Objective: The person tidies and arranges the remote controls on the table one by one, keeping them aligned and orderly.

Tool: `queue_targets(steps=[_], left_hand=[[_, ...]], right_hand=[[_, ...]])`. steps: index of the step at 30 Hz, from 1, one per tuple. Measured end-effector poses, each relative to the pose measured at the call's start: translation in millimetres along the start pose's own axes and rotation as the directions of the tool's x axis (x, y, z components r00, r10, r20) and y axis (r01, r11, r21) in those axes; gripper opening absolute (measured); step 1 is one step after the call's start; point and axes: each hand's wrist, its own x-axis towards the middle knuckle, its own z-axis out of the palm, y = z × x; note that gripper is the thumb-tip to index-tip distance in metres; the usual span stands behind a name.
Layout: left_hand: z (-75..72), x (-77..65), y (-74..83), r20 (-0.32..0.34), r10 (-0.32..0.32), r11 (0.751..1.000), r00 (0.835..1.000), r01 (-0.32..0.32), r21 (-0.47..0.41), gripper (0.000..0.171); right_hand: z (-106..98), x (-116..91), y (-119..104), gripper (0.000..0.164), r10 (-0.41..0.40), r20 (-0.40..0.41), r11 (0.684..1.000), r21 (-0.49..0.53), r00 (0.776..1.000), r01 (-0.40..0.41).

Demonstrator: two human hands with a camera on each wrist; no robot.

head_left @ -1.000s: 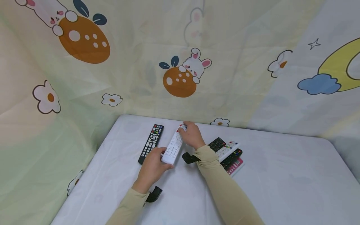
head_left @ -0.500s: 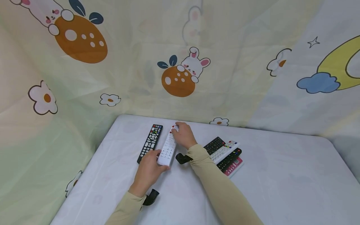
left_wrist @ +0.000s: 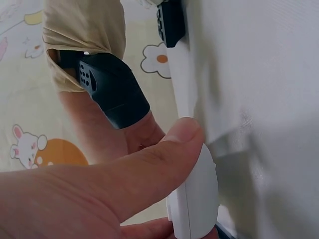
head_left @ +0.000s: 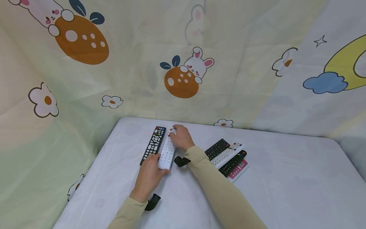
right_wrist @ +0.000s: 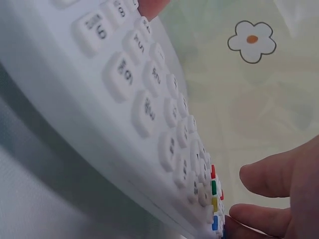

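Observation:
A white remote control (head_left: 166, 154) lies slanted beside a black remote control (head_left: 154, 143), a narrow gap between them. My left hand (head_left: 148, 175) grips the near end of the white remote. In the left wrist view its thumb (left_wrist: 172, 149) lies against the white casing (left_wrist: 199, 199). At the far end, my right hand (head_left: 182, 137) has its fingers round the remote's tip, by the coloured buttons. The right wrist view shows rows of white number keys (right_wrist: 119, 77), with the right thumb (right_wrist: 264, 174) above the far end.
Right of the hands lies a fanned-out group: a black remote (head_left: 217, 149), a white remote (head_left: 227, 156), another black remote (head_left: 233, 163) and a pink-faced device (head_left: 238, 169) with a pale edge. A patterned cloth (head_left: 137, 73) rises behind the white table (head_left: 286, 181).
The white remote has moved left and slightly toward me with both hands, ending closer to the black remote. The group on the right has stayed put.

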Motion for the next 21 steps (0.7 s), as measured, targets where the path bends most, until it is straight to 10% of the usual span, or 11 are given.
queue_targets(steps=[21], left_hand=[[5.7, -0.7, -1.3, -0.032, 0.026, 0.998, 0.999, -0.024, 0.059, 0.066]], right_hand=[[18.3, 6.2, 8.0, 0.045, 0.021, 0.029, 1.000, 0.001, 0.999, -0.021]])
